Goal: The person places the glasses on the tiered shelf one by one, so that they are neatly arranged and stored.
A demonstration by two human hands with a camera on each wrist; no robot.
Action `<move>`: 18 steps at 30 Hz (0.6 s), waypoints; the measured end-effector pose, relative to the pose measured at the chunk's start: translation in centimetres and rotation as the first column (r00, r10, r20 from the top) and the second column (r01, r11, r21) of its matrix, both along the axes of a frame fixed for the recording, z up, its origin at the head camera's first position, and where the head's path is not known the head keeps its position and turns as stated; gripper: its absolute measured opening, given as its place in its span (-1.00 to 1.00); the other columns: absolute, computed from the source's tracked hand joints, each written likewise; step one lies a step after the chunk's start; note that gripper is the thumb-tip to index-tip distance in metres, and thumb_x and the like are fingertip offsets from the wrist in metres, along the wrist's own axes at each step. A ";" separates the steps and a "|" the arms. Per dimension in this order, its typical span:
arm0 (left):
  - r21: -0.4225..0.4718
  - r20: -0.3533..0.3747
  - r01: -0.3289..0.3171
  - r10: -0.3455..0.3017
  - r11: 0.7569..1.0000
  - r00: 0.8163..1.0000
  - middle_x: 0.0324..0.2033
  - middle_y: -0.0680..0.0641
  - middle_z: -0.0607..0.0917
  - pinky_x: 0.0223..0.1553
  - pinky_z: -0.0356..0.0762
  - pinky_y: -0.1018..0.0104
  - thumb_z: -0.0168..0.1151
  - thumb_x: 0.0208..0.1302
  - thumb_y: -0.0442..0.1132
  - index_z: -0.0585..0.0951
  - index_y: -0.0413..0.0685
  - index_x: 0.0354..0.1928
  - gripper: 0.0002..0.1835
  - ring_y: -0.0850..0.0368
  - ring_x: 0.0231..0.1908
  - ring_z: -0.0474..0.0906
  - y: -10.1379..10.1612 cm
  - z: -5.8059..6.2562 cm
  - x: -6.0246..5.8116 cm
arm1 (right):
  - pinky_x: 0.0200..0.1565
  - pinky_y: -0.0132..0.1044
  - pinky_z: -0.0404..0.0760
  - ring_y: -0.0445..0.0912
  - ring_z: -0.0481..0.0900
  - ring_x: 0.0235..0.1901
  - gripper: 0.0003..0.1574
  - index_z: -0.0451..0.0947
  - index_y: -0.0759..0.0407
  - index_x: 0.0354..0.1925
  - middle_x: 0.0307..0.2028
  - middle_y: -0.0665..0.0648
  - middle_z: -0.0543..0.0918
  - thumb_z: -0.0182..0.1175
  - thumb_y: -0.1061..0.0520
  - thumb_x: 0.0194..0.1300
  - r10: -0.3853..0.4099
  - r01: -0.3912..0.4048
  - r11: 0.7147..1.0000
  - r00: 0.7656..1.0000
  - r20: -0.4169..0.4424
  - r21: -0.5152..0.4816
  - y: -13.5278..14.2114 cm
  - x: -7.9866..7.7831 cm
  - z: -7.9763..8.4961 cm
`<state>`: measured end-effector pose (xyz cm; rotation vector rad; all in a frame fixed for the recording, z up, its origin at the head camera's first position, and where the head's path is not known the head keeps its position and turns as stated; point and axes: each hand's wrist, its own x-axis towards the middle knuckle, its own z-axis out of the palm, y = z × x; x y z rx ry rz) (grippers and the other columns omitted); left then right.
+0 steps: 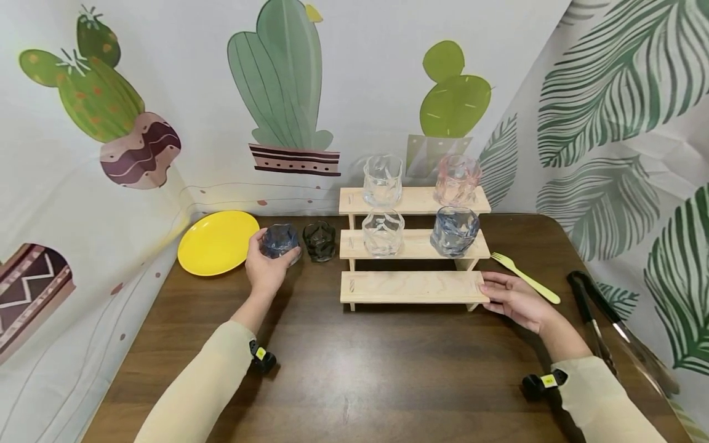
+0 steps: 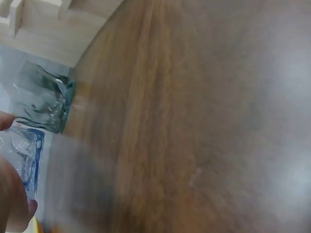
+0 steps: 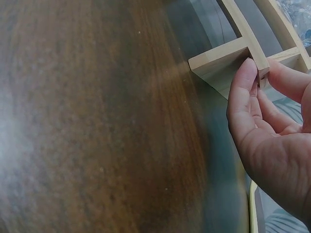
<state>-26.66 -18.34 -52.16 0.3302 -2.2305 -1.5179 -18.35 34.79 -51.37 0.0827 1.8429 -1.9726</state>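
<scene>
My left hand (image 1: 267,266) grips a blue glass (image 1: 280,240) between thumb and fingers, left of the wooden shelf. A dark grey glass (image 1: 319,241) stands on the table just right of it; the left wrist view shows both glasses partly. With thumb and fingers, my right hand (image 1: 517,301) pinches the right end of the lowest board of the three-step wooden shelf (image 1: 410,288), as the right wrist view also shows. On the middle step stand a clear glass (image 1: 383,234) and a blue tumbler (image 1: 455,232). Another clear glass (image 1: 383,180) and a pink glass (image 1: 458,179) stand on the top step.
A yellow plate (image 1: 218,243) lies at the table's back left. Behind the right hand lies a light yellow-green fork (image 1: 526,279). Black-handled metal tongs (image 1: 620,332) lie at the table's right edge. A printed cloth (image 1: 354,92) hangs behind the table.
</scene>
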 end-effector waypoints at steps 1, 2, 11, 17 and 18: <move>-0.003 -0.004 0.003 -0.003 1.000 1.000 0.19 -0.13 0.60 0.24 0.47 0.03 0.75 -0.09 -0.16 0.45 0.05 0.36 -0.07 -0.05 0.17 0.51 -0.1 0.2 0.3 | -0.07 -0.26 0.70 -0.14 0.66 -0.05 -0.14 -0.12 0.56 0.53 0.00 0.00 0.63 0.12 0.25 0.58 0.000 0.000 1.000 1.000 0.000 -0.004 0.0 0.0 0.0; -0.005 -0.009 0.008 -0.008 1.000 1.000 0.19 -0.13 0.61 0.22 0.49 0.03 0.75 -0.09 -0.15 0.45 0.07 0.36 -0.07 -0.04 0.16 0.51 -0.1 0.4 0.7 | -0.07 -0.26 0.70 -0.14 0.66 -0.05 -0.14 -0.11 0.56 0.53 0.00 0.00 0.64 0.12 0.25 0.58 0.000 0.000 1.000 1.000 -0.001 -0.007 0.0 0.0 0.0; -0.001 -0.086 0.126 -0.125 0.992 0.988 0.17 -0.08 0.61 0.19 0.52 0.08 0.75 -0.09 -0.19 0.47 0.02 0.35 -0.09 0.02 0.14 0.54 0.6 2.5 4.3 | -0.07 -0.26 0.70 -0.14 0.66 -0.05 -0.15 -0.12 0.56 0.53 0.01 0.01 0.63 0.11 0.26 0.58 -0.001 0.001 1.000 1.000 0.000 -0.012 0.0 0.1 0.1; 0.055 -0.150 0.235 -0.224 0.971 0.963 0.15 -0.15 0.61 0.13 0.55 0.02 0.75 -0.14 -0.36 0.51 -0.03 0.34 -0.09 -0.09 0.09 0.58 2.3 4.0 6.5 | -0.07 -0.27 0.70 -0.15 0.66 -0.05 -0.17 -0.10 0.56 0.53 0.01 0.00 0.63 0.11 0.26 0.58 0.001 -0.001 1.000 1.000 -0.006 -0.005 0.0 0.0 -0.1; 0.067 -0.147 0.250 -0.239 0.966 0.960 0.15 -0.20 0.61 0.14 0.55 -0.01 0.74 -0.15 -0.40 0.50 -0.06 0.34 -0.08 -0.15 0.09 0.58 2.8 4.4 6.9 | -0.07 -0.27 0.69 -0.15 0.66 -0.05 -0.17 -0.10 0.56 0.53 0.01 -0.01 0.63 0.10 0.25 0.59 0.002 -0.002 1.000 1.000 -0.007 -0.003 0.0 0.0 -0.1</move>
